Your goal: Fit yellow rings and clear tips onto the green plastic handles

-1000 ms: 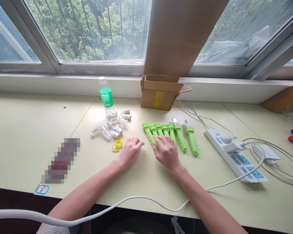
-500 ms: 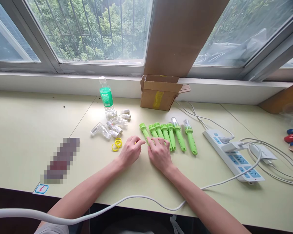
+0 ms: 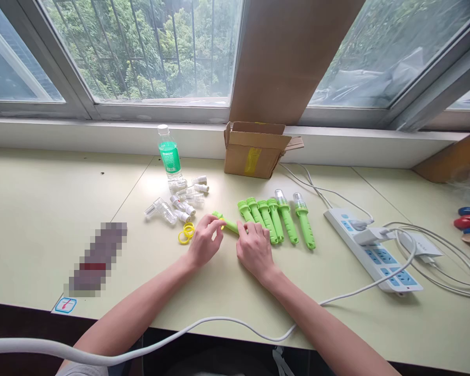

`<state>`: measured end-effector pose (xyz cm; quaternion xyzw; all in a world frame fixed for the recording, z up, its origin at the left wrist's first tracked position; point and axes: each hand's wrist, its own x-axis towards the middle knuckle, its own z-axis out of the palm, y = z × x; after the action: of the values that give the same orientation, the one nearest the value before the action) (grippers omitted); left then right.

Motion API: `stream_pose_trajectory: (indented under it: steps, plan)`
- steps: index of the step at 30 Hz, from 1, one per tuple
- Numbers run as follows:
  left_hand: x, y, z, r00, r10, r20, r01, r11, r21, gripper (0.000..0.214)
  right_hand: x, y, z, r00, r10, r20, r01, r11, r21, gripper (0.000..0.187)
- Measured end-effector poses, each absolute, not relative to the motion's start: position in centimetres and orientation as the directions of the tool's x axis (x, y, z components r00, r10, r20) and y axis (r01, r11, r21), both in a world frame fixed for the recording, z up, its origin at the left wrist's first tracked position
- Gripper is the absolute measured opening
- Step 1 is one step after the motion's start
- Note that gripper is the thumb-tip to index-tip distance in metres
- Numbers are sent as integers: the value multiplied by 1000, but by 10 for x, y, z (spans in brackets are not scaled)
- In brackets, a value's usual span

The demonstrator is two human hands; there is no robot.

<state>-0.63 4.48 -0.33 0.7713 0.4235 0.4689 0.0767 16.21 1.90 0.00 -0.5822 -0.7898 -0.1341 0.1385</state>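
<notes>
My right hand (image 3: 254, 248) grips the lower end of a green plastic flashlight body (image 3: 231, 226), which lies tilted with its threaded end toward the left. At that threaded end, my left hand (image 3: 204, 243) pinches a small yellow ring (image 3: 222, 223); whether the ring is around the thread I cannot tell. More yellow rings (image 3: 184, 243) lie left of my left hand. Several green flashlight bodies (image 3: 265, 211) rest in a row beyond my right hand. Two at the row's right end, including the outermost flashlight (image 3: 306, 230), carry clear caps.
Clear caps and white-ended pieces (image 3: 165, 211) lie scattered at left, before a green-labelled bottle (image 3: 169, 156). An open cardboard box (image 3: 254, 152) stands by the window. At right is a power strip (image 3: 372, 250) with cables; a white cable (image 3: 219, 319) crosses the front edge.
The leftmost green flashlight body has been drawn out of the row and turned, its threaded end swinging left to my left hand. My left hand has shifted slightly left.
</notes>
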Motion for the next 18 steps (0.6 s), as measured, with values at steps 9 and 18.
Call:
stream_pose_trajectory:
  steps: [9, 18]
  plan:
    - [-8, 47, -6, 202, 737, 646, 546, -632, 550, 21, 155, 11, 5, -282, 907, 313, 956, 293, 11, 32]
    - [-8, 43, 1, 388, 847, 363, 766, -516, 384, 28, 154, 11, 4, -287, 906, 312, 948, 316, -45, 26]
